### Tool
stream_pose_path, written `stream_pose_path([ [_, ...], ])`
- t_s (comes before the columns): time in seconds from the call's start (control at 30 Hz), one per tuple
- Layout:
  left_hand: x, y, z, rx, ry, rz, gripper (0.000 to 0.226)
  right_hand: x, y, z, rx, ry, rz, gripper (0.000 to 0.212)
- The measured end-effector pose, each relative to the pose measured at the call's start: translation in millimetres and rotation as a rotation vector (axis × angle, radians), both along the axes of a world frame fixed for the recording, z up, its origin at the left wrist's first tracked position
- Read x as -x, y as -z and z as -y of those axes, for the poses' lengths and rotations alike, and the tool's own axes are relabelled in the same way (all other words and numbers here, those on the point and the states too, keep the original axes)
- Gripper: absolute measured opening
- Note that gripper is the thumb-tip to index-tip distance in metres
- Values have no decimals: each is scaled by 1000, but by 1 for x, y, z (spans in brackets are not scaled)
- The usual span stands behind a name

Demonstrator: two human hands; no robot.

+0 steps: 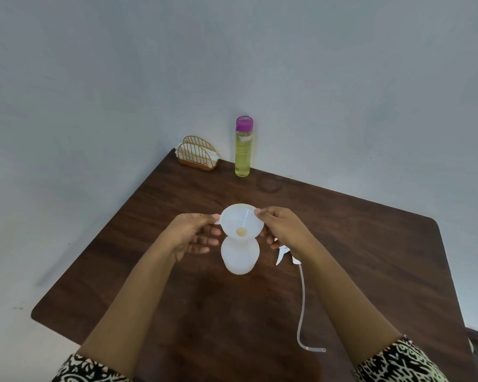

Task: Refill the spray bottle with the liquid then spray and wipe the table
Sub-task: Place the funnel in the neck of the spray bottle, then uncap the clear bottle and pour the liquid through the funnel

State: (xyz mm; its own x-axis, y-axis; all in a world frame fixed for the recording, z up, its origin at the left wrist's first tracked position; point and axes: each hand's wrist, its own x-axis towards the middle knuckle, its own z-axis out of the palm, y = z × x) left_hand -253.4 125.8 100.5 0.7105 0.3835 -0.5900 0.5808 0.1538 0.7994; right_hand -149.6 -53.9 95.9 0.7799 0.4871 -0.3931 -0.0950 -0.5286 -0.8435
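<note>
A white translucent spray bottle (240,257) stands without its head in the middle of the dark wooden table (149,271). A white funnel (242,221) sits in the bottle's neck, tilted a little. My left hand (192,234) pinches the funnel's small tab at its left rim. My right hand (280,227) pinches the right rim. The white spray head (283,253) with its long clear tube (301,307) lies on the table to the right, partly hidden under my right hand. A tall clear bottle of yellow liquid (243,147) with a purple cap stands at the far edge.
A gold wire napkin holder (198,155) with white napkins stands at the table's far left corner, next to the wall. A faint ring-shaped stain (269,184) marks the wood near the yellow bottle.
</note>
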Motion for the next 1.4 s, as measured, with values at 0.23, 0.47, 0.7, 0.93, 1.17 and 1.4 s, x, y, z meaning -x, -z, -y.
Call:
stream_pose_path([
  [0.23, -28, -25, -19, -304, -70, 166, 22, -53, -8, -10, -10, 107, 128, 26],
  [0.47, -180, -32, -59, -617, 133, 340, 46, -157, 11, -86, 158, 36, 321, 51],
  [0.7, -281, -19, -91, -800, 368, 409, 70, -211, 49, -146, 91, 28, 304, 65],
  [0.93, -285, 0, -104, -855, 524, 454, 56, -213, 59, -154, 18, 142, 419, 56],
  [1.17, -208, -52, -80, -725, 287, 739, 58, -161, -17, -121, -133, 43, 551, 52],
  [1.4, -82, -134, -25, -536, 99, 922, 46, -50, -129, -75, -239, -140, 658, 53],
])
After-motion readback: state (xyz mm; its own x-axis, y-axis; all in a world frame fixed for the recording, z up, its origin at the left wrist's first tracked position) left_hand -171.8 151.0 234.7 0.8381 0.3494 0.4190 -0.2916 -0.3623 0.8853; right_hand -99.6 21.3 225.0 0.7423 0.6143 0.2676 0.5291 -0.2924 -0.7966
